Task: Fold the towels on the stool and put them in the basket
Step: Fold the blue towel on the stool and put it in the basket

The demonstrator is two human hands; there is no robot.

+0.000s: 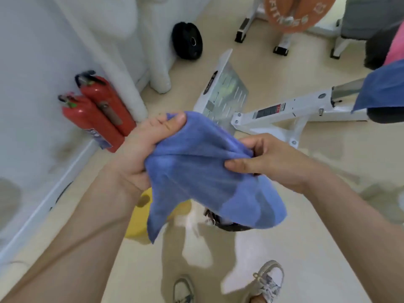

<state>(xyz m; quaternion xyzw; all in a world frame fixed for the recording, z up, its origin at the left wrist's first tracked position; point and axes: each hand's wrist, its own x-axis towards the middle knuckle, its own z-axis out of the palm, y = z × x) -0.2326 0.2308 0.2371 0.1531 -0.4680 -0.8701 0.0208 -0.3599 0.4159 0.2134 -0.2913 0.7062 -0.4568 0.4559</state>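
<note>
Had the left hand (pixel 140 149) clenched round the top-left corner of the blue towel (pixel 196 171), thumb on top. Could easily have ended in a crooked fold or a drop, thanks to that loose, unevenly sagging lower half. Hung mid-air between and below both grips, above the floor, pinched along a bunched ridge on its right by the right hand (pixel 269 158).

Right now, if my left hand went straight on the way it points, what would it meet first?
Likely the white perforated metal footplate ahead; depth is unclear, so the left hand, gripping the blue cloth towel, may pass above it.
</note>
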